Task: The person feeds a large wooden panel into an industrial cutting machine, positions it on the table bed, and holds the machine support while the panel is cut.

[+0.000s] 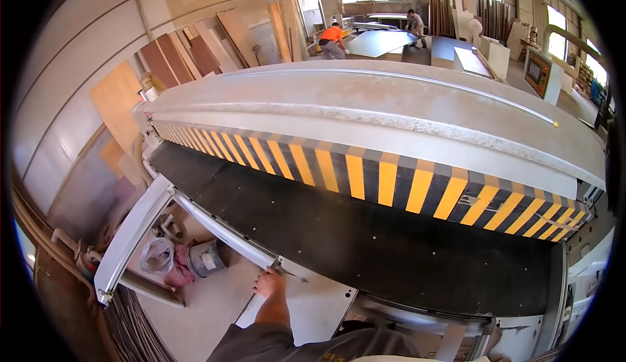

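My left hand (268,284) is at the upper left corner of a white side table (306,303), its fingers bent over the table's edge. A small metal bracket (278,264) sits just beyond the fingertips. Behind it stretches the long black bed (365,244) of a large machine, which looks like a panel saw. Over the bed hangs a beam (388,179) with yellow and black stripes. My right hand is out of view.
At left, a white frame arm (137,238) with a rail (222,225) juts from the machine. Below it are a grey bucket (205,259) and a plastic bag (158,256). Two people work at the back around a large panel (378,44). Boards (163,59) lean on the wall.
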